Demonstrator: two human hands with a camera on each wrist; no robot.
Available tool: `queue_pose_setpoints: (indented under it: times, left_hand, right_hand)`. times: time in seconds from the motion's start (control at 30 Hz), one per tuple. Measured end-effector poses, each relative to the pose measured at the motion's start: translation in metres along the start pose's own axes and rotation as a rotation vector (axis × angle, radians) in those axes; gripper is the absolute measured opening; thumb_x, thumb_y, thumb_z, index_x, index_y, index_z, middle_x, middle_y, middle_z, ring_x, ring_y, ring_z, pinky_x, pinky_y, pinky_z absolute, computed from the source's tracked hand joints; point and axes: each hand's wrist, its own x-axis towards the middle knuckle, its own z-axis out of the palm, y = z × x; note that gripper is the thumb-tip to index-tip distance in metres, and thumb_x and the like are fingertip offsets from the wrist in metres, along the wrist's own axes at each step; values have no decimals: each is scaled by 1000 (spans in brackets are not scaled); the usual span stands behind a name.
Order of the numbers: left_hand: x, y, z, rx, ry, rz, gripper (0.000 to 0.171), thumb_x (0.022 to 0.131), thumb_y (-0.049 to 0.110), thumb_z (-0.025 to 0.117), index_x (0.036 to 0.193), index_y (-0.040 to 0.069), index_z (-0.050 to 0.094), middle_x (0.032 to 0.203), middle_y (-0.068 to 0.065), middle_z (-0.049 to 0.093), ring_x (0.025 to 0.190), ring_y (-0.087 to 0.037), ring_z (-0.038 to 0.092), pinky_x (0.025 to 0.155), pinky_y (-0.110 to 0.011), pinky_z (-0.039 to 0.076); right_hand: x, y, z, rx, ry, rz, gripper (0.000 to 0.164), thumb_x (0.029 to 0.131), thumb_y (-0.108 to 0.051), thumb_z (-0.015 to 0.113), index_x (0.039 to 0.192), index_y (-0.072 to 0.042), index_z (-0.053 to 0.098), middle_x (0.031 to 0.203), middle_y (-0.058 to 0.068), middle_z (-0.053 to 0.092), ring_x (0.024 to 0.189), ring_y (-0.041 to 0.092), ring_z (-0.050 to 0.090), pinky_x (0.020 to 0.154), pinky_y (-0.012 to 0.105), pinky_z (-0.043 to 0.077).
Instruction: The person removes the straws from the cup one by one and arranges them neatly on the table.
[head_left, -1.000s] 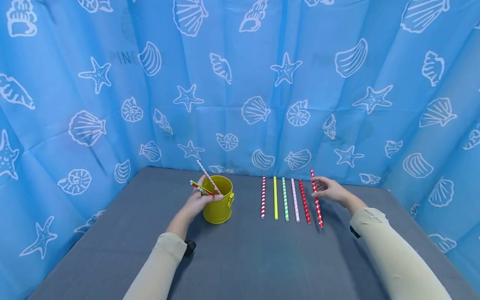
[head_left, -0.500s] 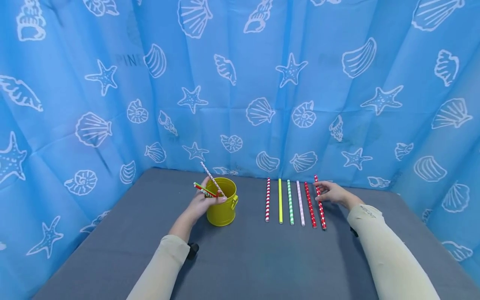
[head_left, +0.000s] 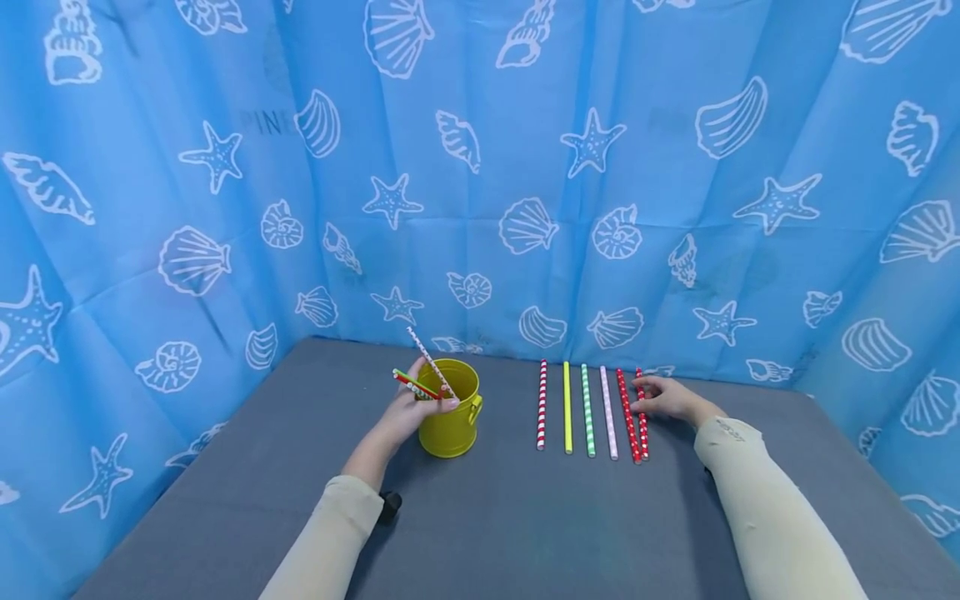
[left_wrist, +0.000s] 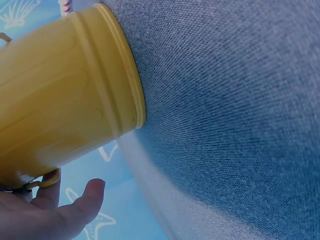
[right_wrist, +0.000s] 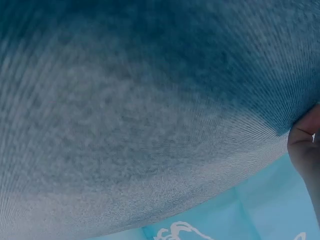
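My left hand holds the yellow bucket near its rim, thumb in front and fingers behind. Straws with red and green on them lean left out of the bucket beside a pale spotted straw. In the left wrist view, fingers show by the handle loop of the bucket. On the right, my right hand pinches the outermost red dotted straw as it lies on the table. Another red dotted straw lies just left, their near ends almost together. The right wrist view catches only part of that hand.
Left of the red pair lie a pale pink straw, a green striped straw, a yellow straw and a red striped straw, roughly parallel. A blue shell-print curtain borders the grey table.
My right hand has lowered the outermost red dotted straw to the table and shifted its near end left, closer to its neighbour. The left hand stays on the bucket; the head view has shifted slightly.
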Motion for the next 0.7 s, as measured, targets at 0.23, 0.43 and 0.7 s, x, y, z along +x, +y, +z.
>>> queue_pose_setpoints:
  times: [0.23, 0.43, 0.7]
  left_hand:
    - [3, -7, -2, 39, 3, -8, 93, 87, 22, 70, 156, 13, 8, 157, -23, 13, 141, -42, 17, 112, -62, 15]
    - [3, -7, -2, 16, -13, 11, 92, 89, 20, 69, 156, 13, 6, 156, -23, 17, 142, -41, 18, 113, -59, 15]
    - [5, -6, -3, 4, -20, 7, 94, 88, 20, 69, 156, 13, 6, 157, -23, 14, 142, -41, 17, 114, -58, 14]
  right_hand:
    - [-13, -7, 2, -44, -23, 66, 80, 91, -32, 68, 147, 8, 27, 135, 44, 35, 121, 54, 41, 95, 59, 42]
    - [-33, -15, 9, -47, -77, 68, 83, 92, -31, 67, 149, 9, 20, 145, 44, 19, 132, 58, 25, 101, 63, 35]
    - [-46, -16, 13, -80, -63, 65, 89, 91, -35, 68, 149, 10, 17, 146, 42, 20, 135, 57, 18, 108, 65, 22]
